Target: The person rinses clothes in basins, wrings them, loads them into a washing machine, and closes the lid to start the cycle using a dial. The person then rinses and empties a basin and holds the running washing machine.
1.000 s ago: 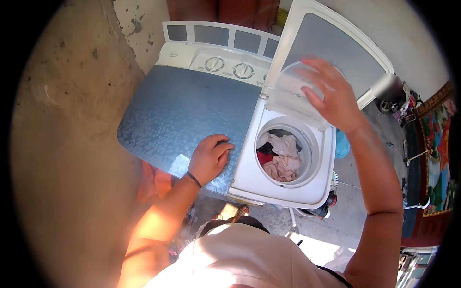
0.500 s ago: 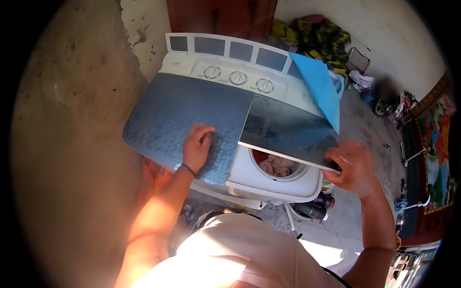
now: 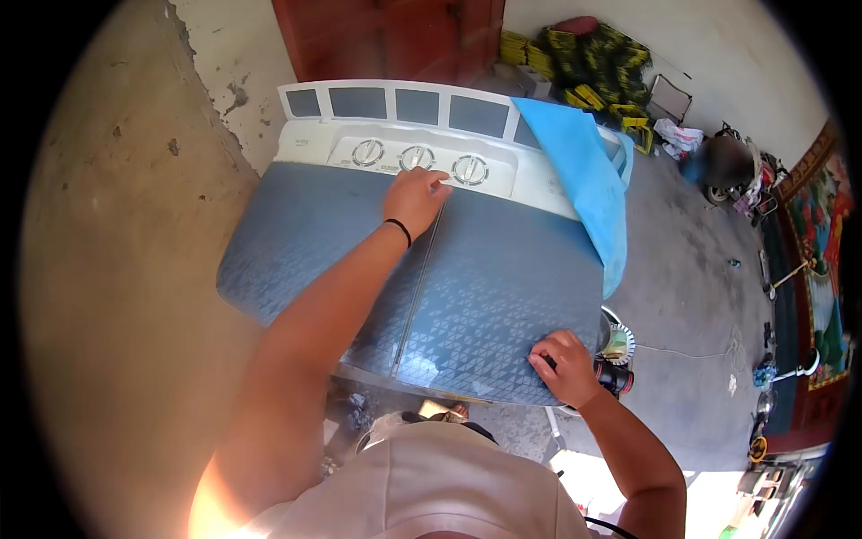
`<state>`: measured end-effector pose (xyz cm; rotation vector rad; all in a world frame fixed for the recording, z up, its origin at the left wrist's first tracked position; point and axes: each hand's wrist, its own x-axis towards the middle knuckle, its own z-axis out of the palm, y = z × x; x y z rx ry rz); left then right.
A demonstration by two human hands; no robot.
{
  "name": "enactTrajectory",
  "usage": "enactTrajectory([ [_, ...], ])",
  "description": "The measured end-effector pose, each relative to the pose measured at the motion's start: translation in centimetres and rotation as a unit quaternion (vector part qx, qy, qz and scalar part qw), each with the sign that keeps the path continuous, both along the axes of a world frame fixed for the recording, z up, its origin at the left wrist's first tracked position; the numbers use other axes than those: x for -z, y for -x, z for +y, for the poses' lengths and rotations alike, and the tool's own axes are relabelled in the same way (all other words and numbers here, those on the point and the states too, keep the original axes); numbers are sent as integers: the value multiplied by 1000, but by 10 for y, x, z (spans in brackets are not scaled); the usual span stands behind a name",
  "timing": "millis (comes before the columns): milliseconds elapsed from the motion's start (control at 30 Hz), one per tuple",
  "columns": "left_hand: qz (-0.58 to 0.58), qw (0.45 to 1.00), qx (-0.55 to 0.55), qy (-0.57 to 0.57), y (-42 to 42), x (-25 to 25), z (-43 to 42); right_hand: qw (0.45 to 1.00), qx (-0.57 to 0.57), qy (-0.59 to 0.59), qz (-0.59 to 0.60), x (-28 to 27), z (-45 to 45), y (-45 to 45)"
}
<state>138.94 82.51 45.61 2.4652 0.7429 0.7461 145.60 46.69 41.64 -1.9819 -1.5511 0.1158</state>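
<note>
A twin-tub washing machine (image 3: 305, 135) stands before me with both dark, patterned lids down. My left hand (image 3: 417, 199) is over the back of the lids at the control panel. Its fingers are bent, thumb and forefinger slightly apart, between the partly covered middle knob (image 3: 416, 158) and the right knob (image 3: 470, 170); I cannot tell if they touch either. My right hand (image 3: 566, 366) rests at the front right corner of the right lid (image 3: 512, 287), fingers loosely curled and thumb apart. The left knob (image 3: 367, 153) is uncovered.
A blue cloth (image 3: 579, 184) hangs over the machine's back right corner. Dark bottles (image 3: 614, 377) stand by its right side. Behind are a red door (image 3: 386, 40) and yellow-and-dark stacked items (image 3: 597, 63). A bare wall (image 3: 126, 225) is close on the left.
The right lid has come down from its raised position, covering the tub of clothes. My right hand has lowered with it. My left hand has moved from the left lid up to the knobs.
</note>
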Motion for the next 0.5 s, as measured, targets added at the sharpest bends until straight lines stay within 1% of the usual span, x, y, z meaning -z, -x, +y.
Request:
enactTrajectory([
  [33,2,1000,6,0,-16,2,1,1000,6,0,2,2,0,1],
  [100,93,994,-32,-51,-51,11,8,995,3,4,-103,0,7,6],
  [133,94,994,-23,-51,-63,15,11,995,12,7,-102,0,7,7],
  [200,126,987,-61,-83,-84,21,12,995,13,14,-96,-1,6,6],
  [233,124,988,-51,-83,-92,25,12,995,22,17,-98,-1,5,6],
  [300,147,982,-95,-65,-102,27,16,995,23,7,-100,0,5,6],
  [333,145,983,-88,-67,-105,28,18,994,30,7,-101,1,5,5],
  [400,127,983,-68,-114,-103,30,22,994,25,-3,-105,2,5,5],
  [500,111,985,-33,-130,-103,31,29,993,22,-14,-111,-1,5,5],
])
